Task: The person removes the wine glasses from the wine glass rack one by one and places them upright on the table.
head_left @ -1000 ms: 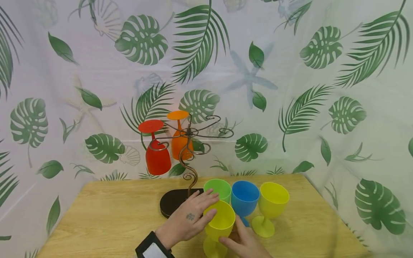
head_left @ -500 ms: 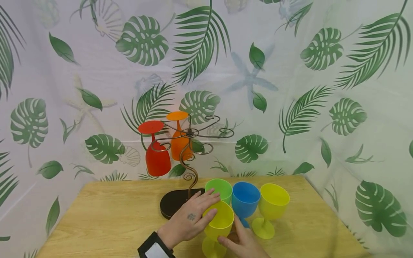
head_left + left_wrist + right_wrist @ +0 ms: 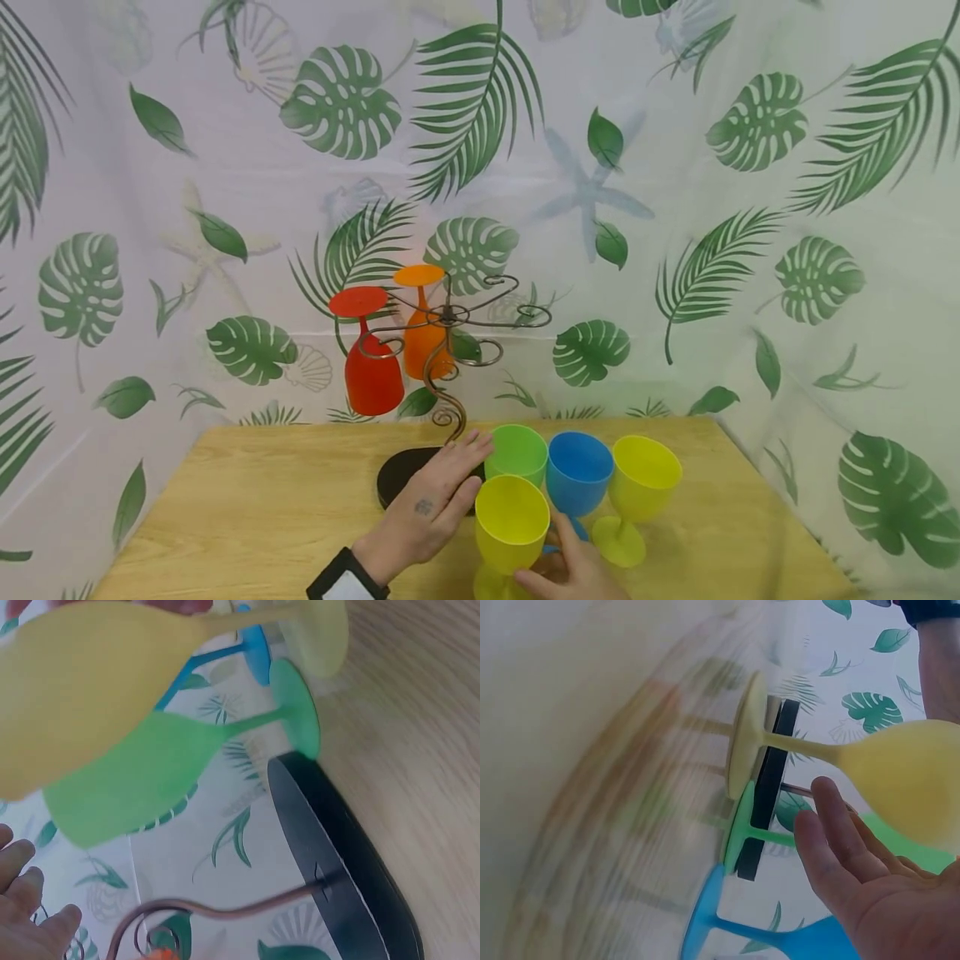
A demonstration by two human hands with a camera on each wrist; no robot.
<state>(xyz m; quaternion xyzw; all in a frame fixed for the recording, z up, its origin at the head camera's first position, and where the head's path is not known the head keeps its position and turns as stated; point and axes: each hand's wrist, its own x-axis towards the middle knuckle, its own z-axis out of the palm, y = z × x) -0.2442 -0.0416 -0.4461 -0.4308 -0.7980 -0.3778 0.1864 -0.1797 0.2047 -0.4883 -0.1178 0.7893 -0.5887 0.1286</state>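
A yellow goblet (image 3: 512,521) stands upright nearest me, its bowl between my hands. My left hand (image 3: 423,504) is left of it with fingers stretched out, their tips by the rim of the green goblet (image 3: 517,454). In the left wrist view the left fingers (image 3: 26,889) appear apart from both bowls. My right hand (image 3: 573,567) is at the right side of the nearest yellow bowl, thumb low in front and fingers alongside. In the right wrist view its fingers (image 3: 829,832) are loosely extended below that bowl; the thumb is hidden there.
Behind stands a metal goblet rack (image 3: 447,317) on a black base (image 3: 405,475). A red goblet (image 3: 373,383) and an orange goblet (image 3: 427,346) hang upside down from its left arms. A blue goblet (image 3: 579,473) and another yellow goblet (image 3: 647,479) stand at right on the wooden table (image 3: 247,517).
My left hand has drawn slightly left, off the nearest yellow goblet's rim, so more of that bowl shows. The right hand stays beside the bowl. The whole head view has shifted slightly.
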